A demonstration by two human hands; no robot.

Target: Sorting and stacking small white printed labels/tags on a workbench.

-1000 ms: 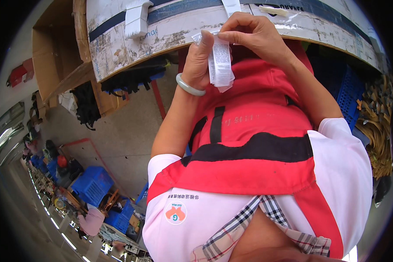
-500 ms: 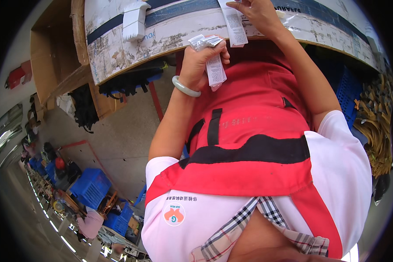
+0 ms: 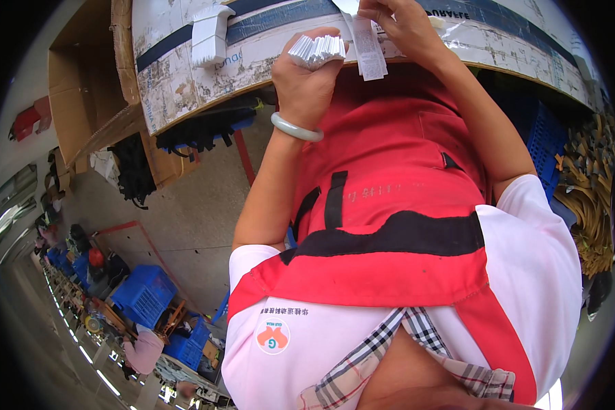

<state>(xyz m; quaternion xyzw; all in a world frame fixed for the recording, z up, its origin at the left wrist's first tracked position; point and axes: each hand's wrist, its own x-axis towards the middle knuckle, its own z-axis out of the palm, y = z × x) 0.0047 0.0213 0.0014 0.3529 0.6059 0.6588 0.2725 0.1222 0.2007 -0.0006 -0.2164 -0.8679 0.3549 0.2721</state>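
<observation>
My left hand [image 3: 306,87], a pale bangle at its wrist, is closed around a bundle of folded white labels [image 3: 316,52]. Their edges face up out of the fist at the front edge of the table. To its right, my right hand [image 3: 408,33] has its thumb and fingers pinched at the upper part of a long white printed label [image 3: 370,55]. That label's lower end hangs down by the table's edge. A stack of white labels [image 3: 210,37] lies on the table to the left of my left hand.
The worn, taped cardboard surface [image 3: 266,51] of the table spans the top. An open cardboard box [image 3: 82,89] stands at left. Black pieces [image 3: 205,130] lie below the table edge. A blue crate [image 3: 543,140] and a heap of brown strips [image 3: 588,205] are at right.
My left hand has turned upright and moved slightly up, so the bundle's edges now face up rather than its length hanging down. The right hand and its label have shifted slightly.
</observation>
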